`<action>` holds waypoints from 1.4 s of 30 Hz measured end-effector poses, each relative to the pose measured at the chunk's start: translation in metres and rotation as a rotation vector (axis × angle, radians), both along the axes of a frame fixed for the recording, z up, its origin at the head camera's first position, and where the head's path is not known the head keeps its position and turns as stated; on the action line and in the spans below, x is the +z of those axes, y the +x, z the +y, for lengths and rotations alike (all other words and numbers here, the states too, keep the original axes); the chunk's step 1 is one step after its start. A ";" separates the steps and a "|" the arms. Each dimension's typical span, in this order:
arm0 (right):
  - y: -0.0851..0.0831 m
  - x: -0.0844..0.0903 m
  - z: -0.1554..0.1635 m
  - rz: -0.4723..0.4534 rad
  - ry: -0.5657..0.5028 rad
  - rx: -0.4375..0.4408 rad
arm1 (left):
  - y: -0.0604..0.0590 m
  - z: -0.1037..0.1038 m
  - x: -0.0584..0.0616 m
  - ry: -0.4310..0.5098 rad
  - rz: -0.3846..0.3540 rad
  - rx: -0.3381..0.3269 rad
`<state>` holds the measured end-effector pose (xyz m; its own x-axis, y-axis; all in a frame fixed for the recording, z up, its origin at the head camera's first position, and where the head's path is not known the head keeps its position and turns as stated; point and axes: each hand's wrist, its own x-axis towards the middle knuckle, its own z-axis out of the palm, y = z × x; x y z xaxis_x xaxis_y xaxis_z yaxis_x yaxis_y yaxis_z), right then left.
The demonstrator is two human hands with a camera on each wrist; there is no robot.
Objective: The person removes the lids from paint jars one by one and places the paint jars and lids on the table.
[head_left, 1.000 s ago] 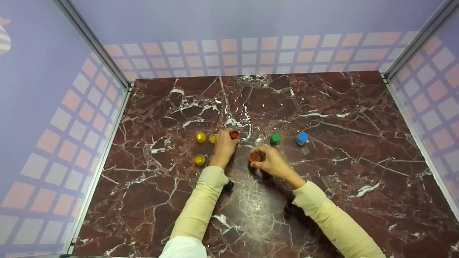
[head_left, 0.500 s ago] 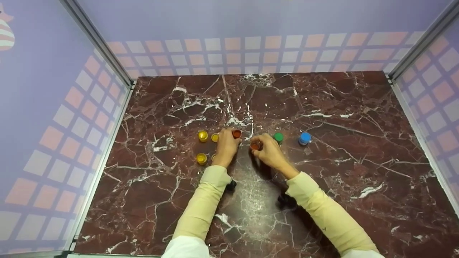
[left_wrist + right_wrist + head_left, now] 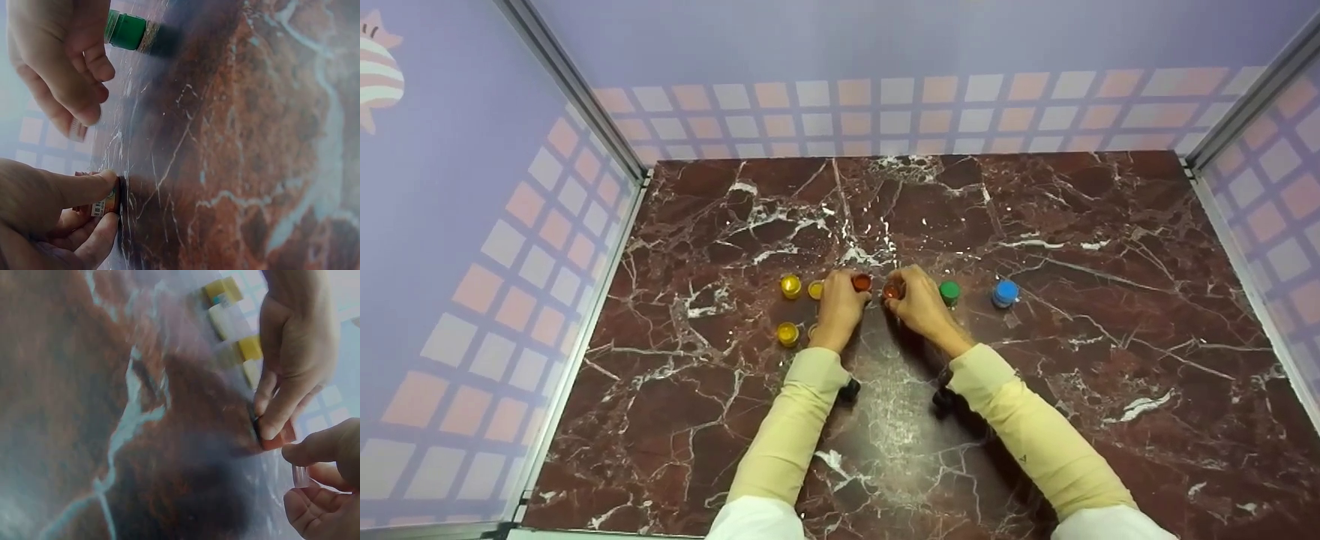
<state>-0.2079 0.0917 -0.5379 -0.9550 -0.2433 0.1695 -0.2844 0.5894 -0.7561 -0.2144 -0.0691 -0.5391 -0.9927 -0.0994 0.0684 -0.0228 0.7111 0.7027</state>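
From my remote seat I see the left hand (image 3: 838, 309) resting on the marble counter (image 3: 1080, 315) with its grip pinched round a small orange-capped bottle (image 3: 861, 282), which stands on the counter at the hand's fingertips. The right hand (image 3: 919, 304) pinches a second orange-capped bottle (image 3: 892, 290) just beside the first, the two nearly touching near the middle of the counter. Yellow-capped bottles (image 3: 790, 286) cluster just left of the left hand, while a green-capped bottle (image 3: 949, 292) and a blue-capped bottle (image 3: 1005, 293) stand to the right of the right hand.
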 end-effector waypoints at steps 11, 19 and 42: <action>-0.009 -0.013 0.003 0.041 0.047 -0.016 | 0.001 0.008 0.002 -0.030 0.021 -0.019; -0.013 -0.011 0.000 -0.053 0.110 -0.024 | 0.003 0.008 0.003 -0.034 0.019 -0.032; -0.013 -0.017 -0.001 0.022 0.065 0.047 | 0.004 0.001 -0.010 -0.073 0.105 -0.030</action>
<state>-0.2213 0.0904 -0.5544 -0.9385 -0.2989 0.1732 -0.3293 0.6225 -0.7099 -0.2105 -0.0679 -0.5493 -0.9821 -0.0606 0.1784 0.0705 0.7599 0.6462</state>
